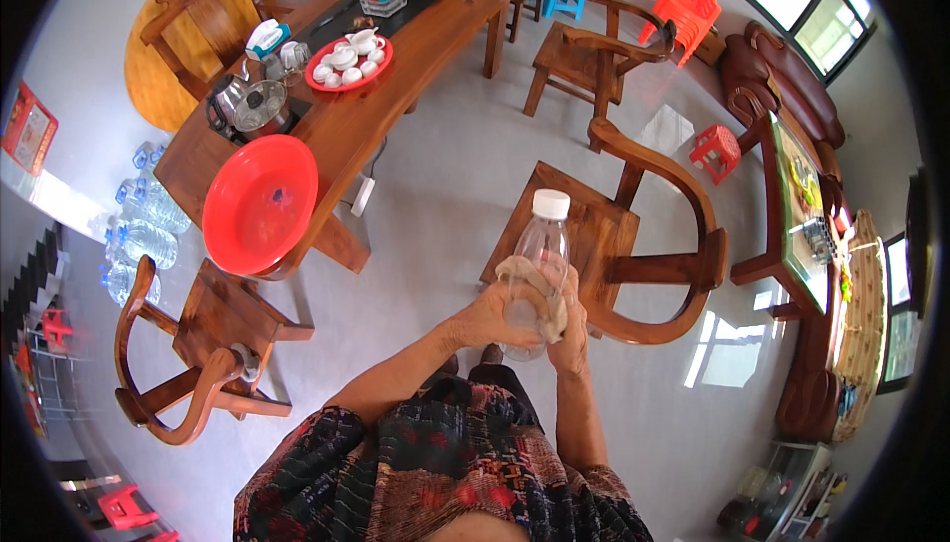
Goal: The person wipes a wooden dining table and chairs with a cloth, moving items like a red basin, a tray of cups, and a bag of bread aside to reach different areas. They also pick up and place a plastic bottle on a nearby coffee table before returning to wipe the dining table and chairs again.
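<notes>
A clear plastic bottle [546,239] with a white screw cap stands nearly upright in front of my body, between my two hands. My left hand [492,315] is closed round its left side. A beige cloth [517,271] wraps part of the bottle's middle, above my left fingers and down its front. On the bottle's right side, my right hand [570,336] is closed and presses the cloth against the plastic. Its fingertips are partly hidden. No contents show inside the bottle.
A wooden armchair [683,270] stands just beyond the bottle, another armchair [220,329] at the left. The long wooden table [361,111] bears a red basin [259,207], a red tray [324,87] with white teaware, and a kettle [228,101]. Large water bottles [148,240] stand by the left wall.
</notes>
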A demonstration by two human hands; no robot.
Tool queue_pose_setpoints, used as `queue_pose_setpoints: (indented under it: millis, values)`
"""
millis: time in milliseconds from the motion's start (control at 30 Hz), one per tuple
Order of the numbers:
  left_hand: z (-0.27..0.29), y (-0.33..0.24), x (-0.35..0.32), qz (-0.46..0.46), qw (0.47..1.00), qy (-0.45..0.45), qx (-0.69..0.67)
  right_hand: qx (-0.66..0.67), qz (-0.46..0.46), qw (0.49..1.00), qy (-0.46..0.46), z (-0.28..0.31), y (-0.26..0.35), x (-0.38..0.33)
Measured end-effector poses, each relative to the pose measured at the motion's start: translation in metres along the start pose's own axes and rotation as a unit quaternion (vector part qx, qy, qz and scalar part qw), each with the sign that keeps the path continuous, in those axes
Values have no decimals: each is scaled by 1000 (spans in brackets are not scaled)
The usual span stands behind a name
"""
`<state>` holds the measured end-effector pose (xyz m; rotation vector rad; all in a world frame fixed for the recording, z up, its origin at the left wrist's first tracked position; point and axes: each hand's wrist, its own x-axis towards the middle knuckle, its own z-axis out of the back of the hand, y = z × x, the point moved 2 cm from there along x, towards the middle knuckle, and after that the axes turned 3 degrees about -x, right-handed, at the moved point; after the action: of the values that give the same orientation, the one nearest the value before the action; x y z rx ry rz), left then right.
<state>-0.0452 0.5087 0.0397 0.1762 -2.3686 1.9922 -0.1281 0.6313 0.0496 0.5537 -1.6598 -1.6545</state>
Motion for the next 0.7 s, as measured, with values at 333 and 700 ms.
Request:
queue_pose_setpoints:
  millis: [333,700]
  values:
    - [-41,-19,0,13,991,49,125,-20,13,953,-302,26,61,-11]
    - [-159,1,49,100,983,149,-45,-144,114,957,-224,131,64,-102]
